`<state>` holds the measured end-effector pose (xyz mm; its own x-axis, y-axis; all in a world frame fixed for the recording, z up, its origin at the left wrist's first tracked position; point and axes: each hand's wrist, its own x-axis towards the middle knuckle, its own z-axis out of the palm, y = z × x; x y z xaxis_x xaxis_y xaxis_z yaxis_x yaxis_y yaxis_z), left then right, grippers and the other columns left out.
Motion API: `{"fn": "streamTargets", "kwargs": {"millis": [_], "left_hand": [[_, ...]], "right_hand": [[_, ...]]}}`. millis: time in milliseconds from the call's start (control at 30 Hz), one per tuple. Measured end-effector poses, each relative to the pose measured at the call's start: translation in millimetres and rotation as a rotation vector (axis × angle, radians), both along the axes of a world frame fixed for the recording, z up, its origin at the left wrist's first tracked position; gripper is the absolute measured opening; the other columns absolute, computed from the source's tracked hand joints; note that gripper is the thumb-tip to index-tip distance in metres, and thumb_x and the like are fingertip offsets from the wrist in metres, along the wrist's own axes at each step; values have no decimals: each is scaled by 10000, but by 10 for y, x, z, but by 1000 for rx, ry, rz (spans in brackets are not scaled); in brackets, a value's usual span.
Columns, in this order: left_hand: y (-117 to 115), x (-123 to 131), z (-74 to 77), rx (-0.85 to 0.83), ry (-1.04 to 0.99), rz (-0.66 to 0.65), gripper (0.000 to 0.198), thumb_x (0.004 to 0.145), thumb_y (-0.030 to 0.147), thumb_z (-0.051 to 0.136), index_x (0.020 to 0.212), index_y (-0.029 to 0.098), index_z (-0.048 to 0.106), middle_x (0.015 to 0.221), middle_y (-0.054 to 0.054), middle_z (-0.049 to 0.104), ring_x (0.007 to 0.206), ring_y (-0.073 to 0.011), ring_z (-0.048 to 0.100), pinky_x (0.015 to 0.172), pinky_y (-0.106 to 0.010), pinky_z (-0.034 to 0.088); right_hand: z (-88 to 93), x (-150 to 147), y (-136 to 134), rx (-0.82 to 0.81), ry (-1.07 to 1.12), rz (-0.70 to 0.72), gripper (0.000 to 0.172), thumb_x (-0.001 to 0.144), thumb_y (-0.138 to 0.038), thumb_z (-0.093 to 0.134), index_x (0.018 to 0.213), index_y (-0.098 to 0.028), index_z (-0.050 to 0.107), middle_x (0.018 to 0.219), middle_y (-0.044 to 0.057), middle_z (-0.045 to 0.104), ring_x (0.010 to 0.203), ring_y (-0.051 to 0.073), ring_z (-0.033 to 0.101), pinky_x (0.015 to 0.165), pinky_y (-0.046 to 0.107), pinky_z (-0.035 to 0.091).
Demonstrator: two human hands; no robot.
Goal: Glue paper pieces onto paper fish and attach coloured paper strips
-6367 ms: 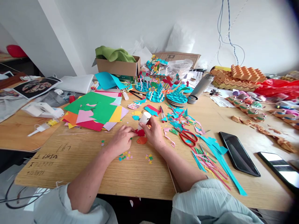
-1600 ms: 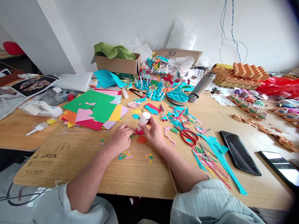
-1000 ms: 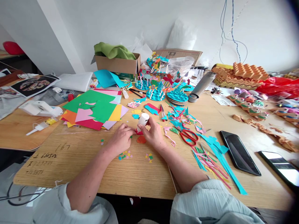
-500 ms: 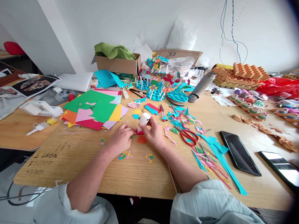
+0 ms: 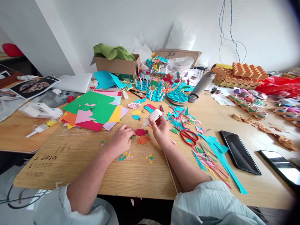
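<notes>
The left hand (image 5: 121,140) rests curled on the wooden table (image 5: 70,168), its fingertips at the tail end of a red paper fish (image 5: 140,132); whether they pinch it or only touch it cannot be told. The right hand (image 5: 160,128) is raised above the table, its thumb and fingers closed around a white glue bottle (image 5: 152,118). The bottle tilts, with its nozzle pointing down and left, just above the fish and apart from it.

Left of the hands lies a stack of coloured paper (image 5: 98,109). Beyond them stand teal paper crafts (image 5: 156,95). Farther right lies a black tablet (image 5: 240,153). Right of the right hand are cut paper strips (image 5: 211,165) and red-handled scissors (image 5: 189,137). An orange paper fish (image 5: 143,140) lies just below the red one, and paper confetti (image 5: 125,156) lies near the left wrist.
</notes>
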<state>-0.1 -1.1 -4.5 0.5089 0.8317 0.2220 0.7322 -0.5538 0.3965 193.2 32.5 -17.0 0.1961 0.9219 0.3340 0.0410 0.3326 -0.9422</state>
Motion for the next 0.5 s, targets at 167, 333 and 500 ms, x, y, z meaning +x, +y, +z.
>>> {"fn": "streamTargets", "kwargs": {"millis": [167, 333, 500], "left_hand": [[-4, 2, 12, -3, -1, -3, 524, 693, -84, 460, 1041, 206, 724, 1088, -37, 724, 1047, -238, 519, 969, -408, 485], [-4, 1, 14, 2, 7, -12, 524, 698, -79, 451, 1047, 201, 723, 1085, -38, 723, 1037, -242, 518, 959, -408, 486], [-10, 4, 29, -1, 12, -8, 530, 700, -81, 462, 1054, 216, 722, 1092, -34, 720, 1039, -239, 523, 957, -401, 484]], "right_hand": [[-21, -1, -31, 21, -164, -54, 292, 815, -471, 655, 857, -216, 521, 747, 12, 614, 673, 167, 590, 626, 306, 485], [-44, -11, -50, 38, -285, -55, 268, 828, -447, 637, 873, -213, 513, 765, 17, 614, 698, 174, 598, 653, 312, 486], [-3, -38, -91, 66, -319, -6, 226, 831, -402, 637, 885, -222, 511, 787, 22, 632, 711, 175, 608, 667, 309, 498]]}}
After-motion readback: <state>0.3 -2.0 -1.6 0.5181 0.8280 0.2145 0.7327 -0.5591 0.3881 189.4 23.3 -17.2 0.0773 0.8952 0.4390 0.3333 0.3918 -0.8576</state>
